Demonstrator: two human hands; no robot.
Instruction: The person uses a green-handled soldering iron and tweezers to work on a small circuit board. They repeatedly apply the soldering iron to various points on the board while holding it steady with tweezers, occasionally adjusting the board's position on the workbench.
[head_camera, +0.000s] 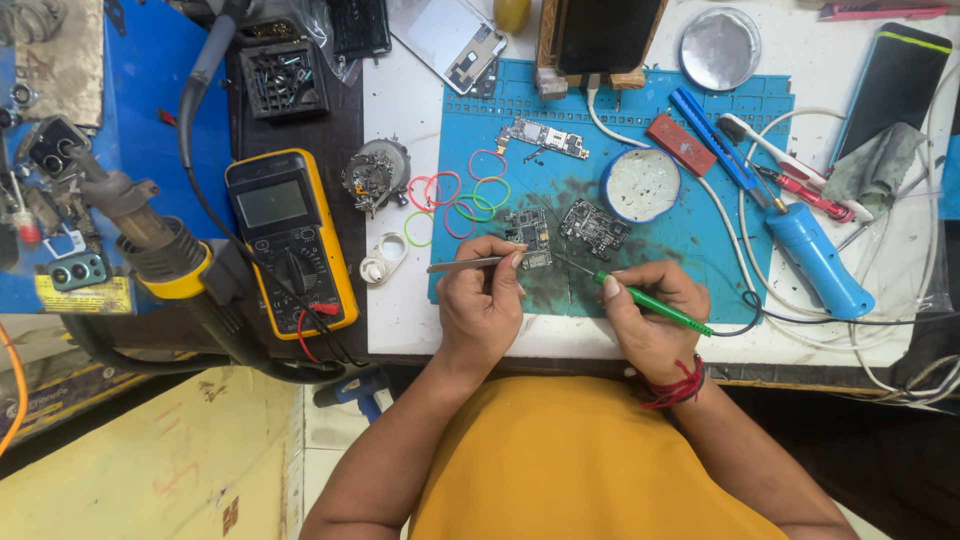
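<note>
My left hand grips metal tweezers, and its fingertips rest against a small circuit board on the blue work mat. In my right hand is a green-handled soldering iron, held like a pen, its thin tip pointing left toward that board. A second small board lies just to the right. A black cable runs from the iron's rear off to the right.
A yellow multimeter lies left of the mat, with a hot-air gun beside it. Coloured rubber bands, a round white tin, a long board, a blue tool and white cables surround the work spot.
</note>
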